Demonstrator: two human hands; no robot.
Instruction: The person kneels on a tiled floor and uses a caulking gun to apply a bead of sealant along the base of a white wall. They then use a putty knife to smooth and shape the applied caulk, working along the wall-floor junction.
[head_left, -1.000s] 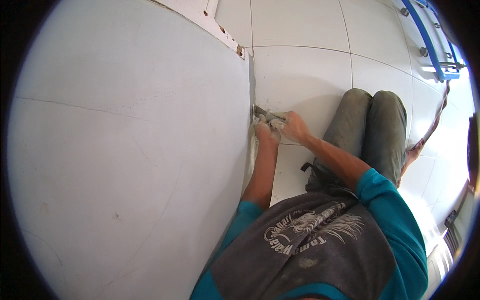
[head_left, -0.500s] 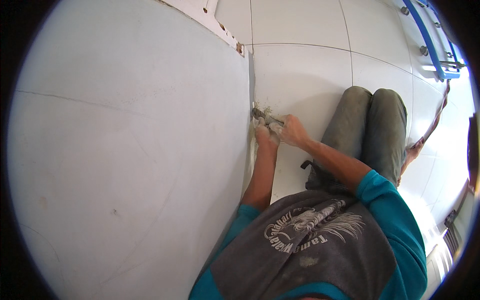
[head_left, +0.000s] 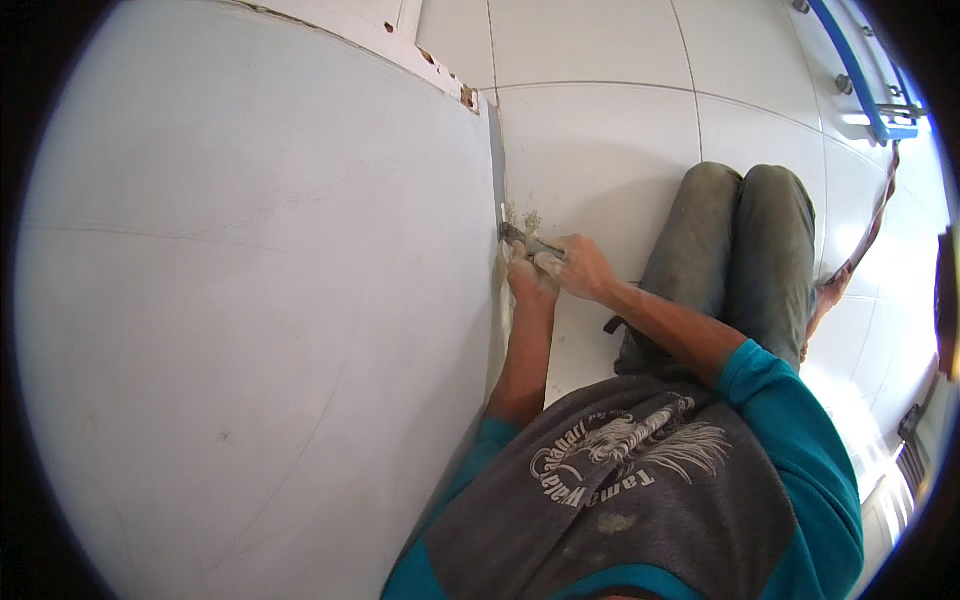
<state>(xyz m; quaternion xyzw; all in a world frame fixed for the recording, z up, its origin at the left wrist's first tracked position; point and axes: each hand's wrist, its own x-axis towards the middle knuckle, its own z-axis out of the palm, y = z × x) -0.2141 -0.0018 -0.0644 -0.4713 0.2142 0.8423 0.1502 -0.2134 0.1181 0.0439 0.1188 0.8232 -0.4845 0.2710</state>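
A slim hand tool [head_left: 546,246] with a grey shaft and a dark head slants across the corner where wall meets floor. It is too small to tell whether it is a scraper or a chisel. My right hand [head_left: 584,268] is closed round its shaft end. Just below the head, my left hand [head_left: 531,278] has its dusty fingers closed on the same tool, partly hiding it. The dark head touches or nearly touches the base of the grey-white wall [head_left: 270,330]. Crumbly debris [head_left: 531,219] lies on the white floor tiles [head_left: 600,130] beside the head.
My bent knees [head_left: 735,225] are right of my hands. A blue metal frame [head_left: 855,70] stands at the far right, with a dark reddish cord or strap [head_left: 878,220] trailing from it. A chipped white door-frame edge [head_left: 440,68] meets the wall's far end.
The tool's head sits slightly lower and closer against the wall base. Both hands keep their grip, and the whole view has shifted a little.
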